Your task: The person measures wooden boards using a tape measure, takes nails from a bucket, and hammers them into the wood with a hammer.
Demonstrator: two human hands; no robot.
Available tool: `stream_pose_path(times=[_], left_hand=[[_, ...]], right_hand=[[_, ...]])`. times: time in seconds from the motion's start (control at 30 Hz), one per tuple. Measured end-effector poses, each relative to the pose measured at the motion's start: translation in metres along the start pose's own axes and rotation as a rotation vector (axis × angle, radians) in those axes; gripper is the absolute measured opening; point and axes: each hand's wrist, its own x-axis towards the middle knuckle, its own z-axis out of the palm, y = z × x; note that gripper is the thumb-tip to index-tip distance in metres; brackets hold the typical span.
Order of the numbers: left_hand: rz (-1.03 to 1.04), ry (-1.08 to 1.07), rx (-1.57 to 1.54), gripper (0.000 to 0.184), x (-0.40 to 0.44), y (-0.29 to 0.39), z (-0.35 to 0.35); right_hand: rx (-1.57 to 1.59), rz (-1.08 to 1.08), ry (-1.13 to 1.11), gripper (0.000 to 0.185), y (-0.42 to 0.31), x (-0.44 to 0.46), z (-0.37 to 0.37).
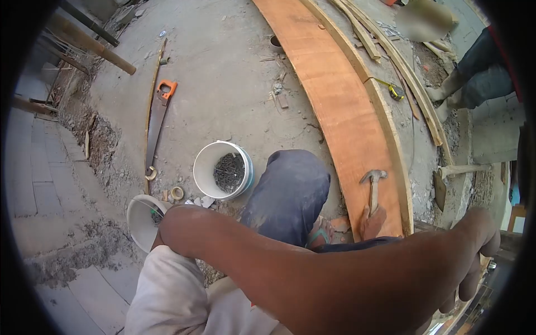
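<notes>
My left forearm crosses the lower view close to the camera, its elbow at the left beside a pale sleeve. At the far right, my left hand [474, 259] hangs with its fingers stretched a little apart and nothing visible in them. Below the forearm, my right hand [373, 222] is wrapped round the wooden handle of a claw hammer [374, 177]. Its metal head lies over the near end of a long orange-brown board [340, 106] with a timber edge. Part of my right hand is hidden by the forearm. A knee in dark blue trousers [290, 192] rises left of the board.
A white bucket of nails [244, 156] stands left of the knee, with another bucket [139, 223] nearer. An orange-handled saw [159, 123] and tape roll [177, 193] lie farther left. Right of the board are a tape measure [396, 92], timber strips [416, 84] and another person's legs [486, 84].
</notes>
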Motion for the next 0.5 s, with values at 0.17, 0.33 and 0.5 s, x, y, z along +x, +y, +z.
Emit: stream_pose_path(times=[0.17, 0.33, 0.5], left_hand=[[0.031, 0.065, 0.059, 0.064, -0.047, 0.021, -0.023], [0.069, 0.342, 0.358, 0.064, -0.102, 0.027, -0.061], [-0.573, 0.677, 1.406, 0.064, -0.2, -0.035, -0.203]], right_hand=[[-0.081, -0.005, -0.01, 0.041, -0.005, 0.009, 0.004], [-0.13, -0.031, -0.001, 0.043, -0.02, 0.017, 0.011], [-0.134, -0.107, 0.025, 0.044, -0.031, 0.034, 0.024]])
